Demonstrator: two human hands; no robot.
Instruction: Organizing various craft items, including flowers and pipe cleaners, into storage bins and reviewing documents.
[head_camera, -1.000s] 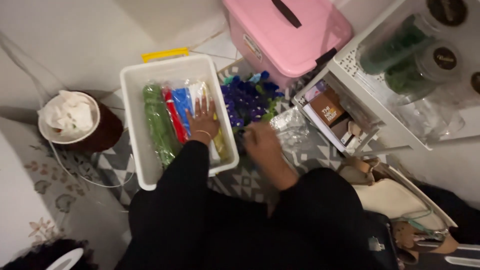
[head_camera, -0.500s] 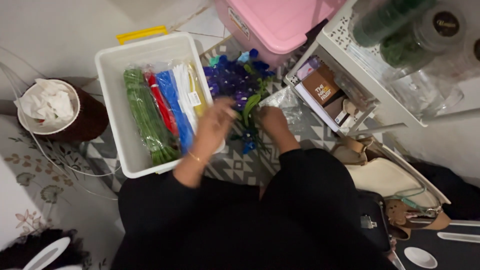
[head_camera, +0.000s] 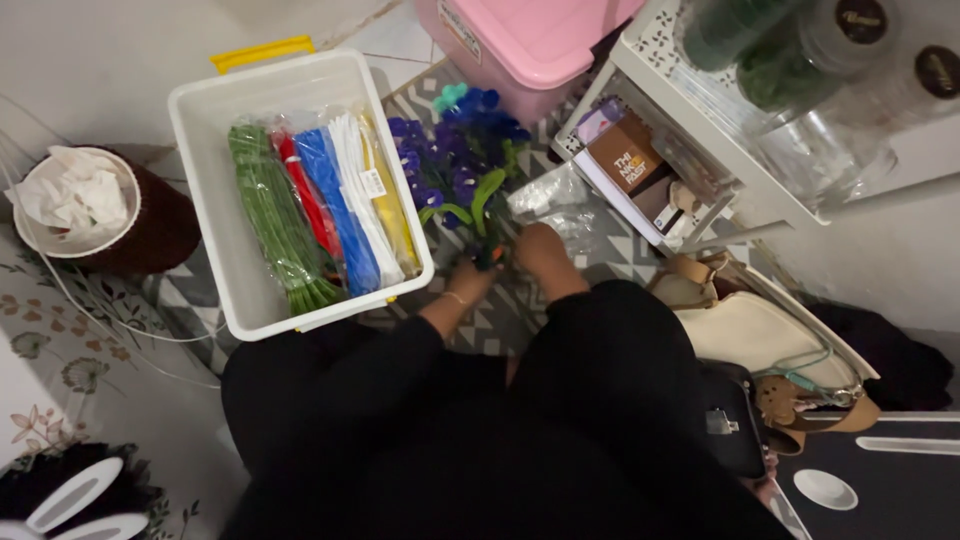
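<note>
A bunch of blue and purple craft flowers with green stems (head_camera: 455, 160) lies on the patterned mat to the right of a white plastic bin (head_camera: 200, 130). Both hands meet at the base of the stems. My left hand (head_camera: 470, 275), with a thin bracelet on its wrist, closes around the stem ends. My right hand (head_camera: 535, 250) holds the same stems from the right side. The bin holds bagged bundles of green, red, blue, white and yellow pipe cleaners (head_camera: 315, 205). Black sleeves cover both arms.
A pink lidded box (head_camera: 540, 40) stands beyond the flowers. A white rack (head_camera: 700, 130) with boxes and glass jars stands at the right, with clear plastic bags (head_camera: 560, 200) at its foot. A brown bin with crumpled paper (head_camera: 85, 205) sits at the left. Bags (head_camera: 770, 340) lie lower right.
My left hand left the white bin and moved right to the flower stems. Both hands now grip the stems together. The view has shifted slightly.
</note>
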